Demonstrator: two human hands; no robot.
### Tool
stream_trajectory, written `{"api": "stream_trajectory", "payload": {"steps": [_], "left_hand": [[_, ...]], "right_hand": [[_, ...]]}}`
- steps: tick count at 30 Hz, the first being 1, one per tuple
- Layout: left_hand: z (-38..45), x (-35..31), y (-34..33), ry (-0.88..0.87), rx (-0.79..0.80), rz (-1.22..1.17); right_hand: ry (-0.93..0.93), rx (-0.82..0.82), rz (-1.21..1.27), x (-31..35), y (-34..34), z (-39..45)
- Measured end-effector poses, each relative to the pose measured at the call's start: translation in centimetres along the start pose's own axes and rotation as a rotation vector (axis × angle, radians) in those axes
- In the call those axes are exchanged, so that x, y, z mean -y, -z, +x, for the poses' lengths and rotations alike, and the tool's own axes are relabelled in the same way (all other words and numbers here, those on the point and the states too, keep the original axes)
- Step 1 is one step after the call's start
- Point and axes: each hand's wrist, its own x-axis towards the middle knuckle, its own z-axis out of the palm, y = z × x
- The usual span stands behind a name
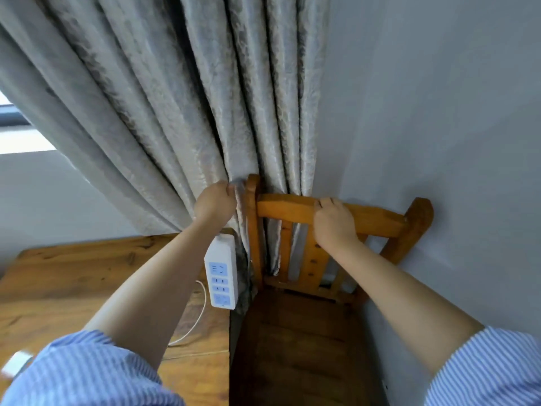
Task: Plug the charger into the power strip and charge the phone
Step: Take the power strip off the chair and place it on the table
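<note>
A white power strip [221, 276] with blue sockets lies at the right edge of the wooden table [73, 285], none of its sockets occupied. A thin white cable [196, 317] curves over the table beside it. My left hand [215, 200] is closed on a fold of the grey curtain [175, 98], just left of the chair's post. My right hand [333, 221] grips the top rail of the wooden chair [377, 219]. No phone or charger plug shows clearly; a blurred white object [16, 363] sits at the lower left edge.
The chair stands in the corner between the table and a grey wall [439, 112], its seat [298, 341] in shadow. Curtain folds hang behind and through the chair's slats. A window strip [17, 136] shows at far left.
</note>
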Motion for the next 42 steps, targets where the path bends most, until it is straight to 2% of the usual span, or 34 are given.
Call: {"api": "stream_trajectory", "payload": {"steps": [4, 8, 14, 20, 25, 33, 38, 42], "left_hand": [[-3.5, 1.3, 1.3, 0.031, -0.024, 0.031], [-10.0, 3.6, 4.2, 0.005, -0.009, -0.009], [-20.4, 5.9, 9.5, -0.125, 0.049, -0.091], [-30.1, 10.7, 13.7, -0.051, 0.056, -0.158], [-34.2, 14.7, 14.4, -0.022, 0.134, -0.088], [-33.9, 22.3, 14.3, -0.109, 0.284, 0.03], [-31.1, 27.0, 13.9, -0.21, 0.352, 0.065], [-28.9, 28.3, 12.8, -0.238, 0.384, 0.001]], "right_hand": [[0.008, 0.051, -0.01, 0.6, 0.2, -1.3], [0.162, 0.076, -0.019, 2.9, 0.8, -4.6], [0.377, 0.215, 0.26, 7.8, 1.9, -10.0], [0.505, 0.494, 0.6, 15.0, 1.3, -17.2], [0.568, 0.543, 0.553, 17.8, -0.2, -20.4], [0.523, 0.616, 0.463, 22.6, -4.9, -21.9], [0.417, 0.641, 0.382, 26.4, -7.5, -20.9], [0.282, 0.62, 0.433, 28.7, -8.4, -19.9]]}}
